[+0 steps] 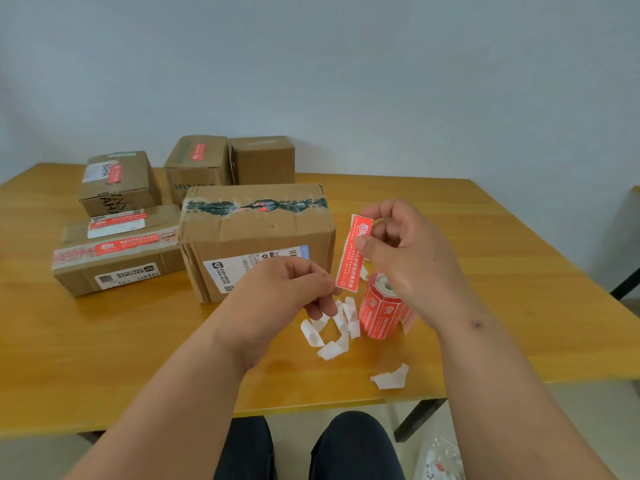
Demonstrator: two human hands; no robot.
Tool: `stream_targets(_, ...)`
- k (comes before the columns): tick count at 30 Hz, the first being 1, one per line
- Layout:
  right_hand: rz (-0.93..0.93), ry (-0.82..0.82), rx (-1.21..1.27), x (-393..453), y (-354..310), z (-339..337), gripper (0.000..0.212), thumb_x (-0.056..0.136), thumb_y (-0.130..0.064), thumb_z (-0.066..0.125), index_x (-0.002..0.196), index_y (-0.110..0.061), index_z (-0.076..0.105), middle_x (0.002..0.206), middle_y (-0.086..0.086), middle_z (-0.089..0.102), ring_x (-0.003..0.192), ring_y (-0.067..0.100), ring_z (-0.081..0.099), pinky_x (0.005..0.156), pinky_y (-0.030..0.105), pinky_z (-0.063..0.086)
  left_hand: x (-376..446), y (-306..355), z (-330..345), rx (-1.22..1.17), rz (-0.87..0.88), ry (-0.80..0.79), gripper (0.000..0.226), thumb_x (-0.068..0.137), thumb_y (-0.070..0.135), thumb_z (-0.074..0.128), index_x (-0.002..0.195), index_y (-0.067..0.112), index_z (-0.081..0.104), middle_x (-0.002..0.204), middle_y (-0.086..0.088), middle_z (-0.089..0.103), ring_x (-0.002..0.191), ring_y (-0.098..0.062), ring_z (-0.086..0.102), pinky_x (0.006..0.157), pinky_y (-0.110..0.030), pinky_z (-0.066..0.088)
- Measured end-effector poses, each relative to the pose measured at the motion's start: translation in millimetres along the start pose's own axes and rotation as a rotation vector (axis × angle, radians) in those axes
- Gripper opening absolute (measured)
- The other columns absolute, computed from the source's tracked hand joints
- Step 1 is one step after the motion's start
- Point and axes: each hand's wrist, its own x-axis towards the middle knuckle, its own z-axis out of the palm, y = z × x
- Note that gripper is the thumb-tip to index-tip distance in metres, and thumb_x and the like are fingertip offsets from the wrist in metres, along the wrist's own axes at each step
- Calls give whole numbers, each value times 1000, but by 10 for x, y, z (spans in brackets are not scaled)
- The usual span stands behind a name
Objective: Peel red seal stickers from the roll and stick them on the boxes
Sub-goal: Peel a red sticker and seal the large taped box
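On the table (pixel 104 341), the large box (pixel 258 237) stands just left of your hands, the sticker roll (pixel 382 313) upright beneath your right hand (pixel 408 258). That hand pinches the red sticker (pixel 355 254) near its top; your left hand (pixel 287 289) pinches its lower end, fingers curled.

Red sticker (pixel 353 252) upright midair; roll (pixel 382 308) standing beside big box (pixel 258 237).

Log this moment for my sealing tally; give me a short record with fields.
sticker in hand: red seal sticker, held upright by both hands
right hand: grip pinches the sticker's top
left hand: grip pinches its lower end
roll: stands on the table, under the right hand
backing scraps: scattered beside the roll
nearest box: no whole red seal visible
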Motion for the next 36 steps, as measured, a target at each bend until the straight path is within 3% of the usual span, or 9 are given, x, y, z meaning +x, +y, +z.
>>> stream_targets(8,5,-11,-38,28,-13,30,16,92,-22,62,99,-35,55,79,-3,68,75,9,64,71,28,51,5,-19,-27,-23,-7,-13,11,85,5,64,81,1,73,66,-10,69,64,-16,58,70,-29,47)
stream_targets(12,13,-15,-29,47,7,82,18,91,-20,64,96,-35,56,78,-2,68,74,12,64,71,38,55,7,-22,-56,-56,6,-13,18,89,5,59,80,0,74,67,-13,68,65,-18,57,68,-27,48)
stream_targets(27,12,-22,-31,44,16,158,27,91,-21,64,112,-33,52,75,-5,67,69,3,59,65,18,40,-30,-37,-43,-53,42,29,20,90,7,61,73,7,72,61,-6,65,59,-9,55,61,-17,48)
stream_targets(30,18,-28,-121,28,9,169,42,91,-24,63,128,-32,45,86,-13,69,83,-4,60,71,14,40,-49,-20,-29,-37,86,57,26,90,6,59,66,12,68,59,-4,63,58,-6,53,60,-12,47)
stream_targets(32,5,-14,-217,15,3,170,51,91,-27,63,135,-34,39,110,-18,64,101,-2,57,82,16,42,-57,-5,-26,-39,116,84,29,90,6,59,63,14,66,58,-3,61,57,-6,52,59,-10,45)
stream_targets(34,-53,51,-270,-6,-13,151,47,89,-29,65,130,-36,43,123,-18,54,106,-2,51,84,13,41,-61,9,-25,-30,141,111,27,90,7,59,64,13,66,58,-1,61,57,-5,52,58,-10,45)
stream_targets(36,-127,79,-266,-25,-52,113,25,87,-28,67,106,-39,54,111,-17,55,93,-4,51,73,4,38,-66,23,-26,-13,166,134,24,90,9,60,66,10,66,58,0,62,58,-5,52,58,-11,45)
